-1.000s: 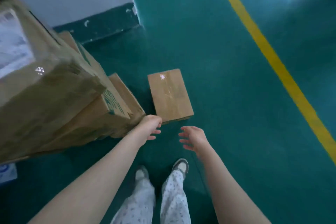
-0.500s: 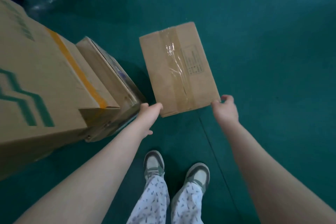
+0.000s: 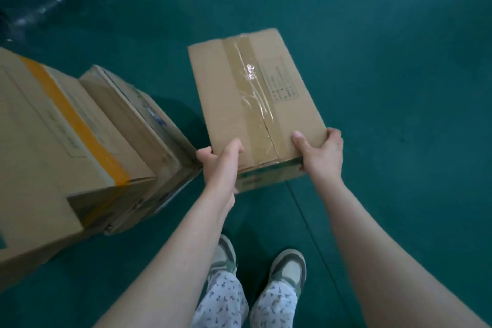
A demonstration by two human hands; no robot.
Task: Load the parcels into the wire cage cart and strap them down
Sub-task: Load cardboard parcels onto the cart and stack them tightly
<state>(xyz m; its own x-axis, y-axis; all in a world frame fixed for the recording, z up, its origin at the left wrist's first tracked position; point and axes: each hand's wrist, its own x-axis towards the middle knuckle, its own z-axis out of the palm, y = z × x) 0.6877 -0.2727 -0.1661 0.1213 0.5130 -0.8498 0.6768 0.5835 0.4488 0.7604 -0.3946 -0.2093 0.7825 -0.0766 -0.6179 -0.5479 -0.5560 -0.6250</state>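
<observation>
At frame centre, the taped parcel [image 3: 255,104] is held over the floor [image 3: 399,88]. The left grip [image 3: 221,162] clasps its lower-left corner, the right grip [image 3: 322,157] its lower-right corner. Stacked cartons [image 3: 66,141] stand at frame left.

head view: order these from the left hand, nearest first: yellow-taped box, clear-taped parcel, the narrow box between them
1. clear-taped parcel: gripped by the left hand at its near edge.
2. narrow box: on the floor just left of that hand.
3. yellow-taped box: farther left, beyond the narrow box.
</observation>
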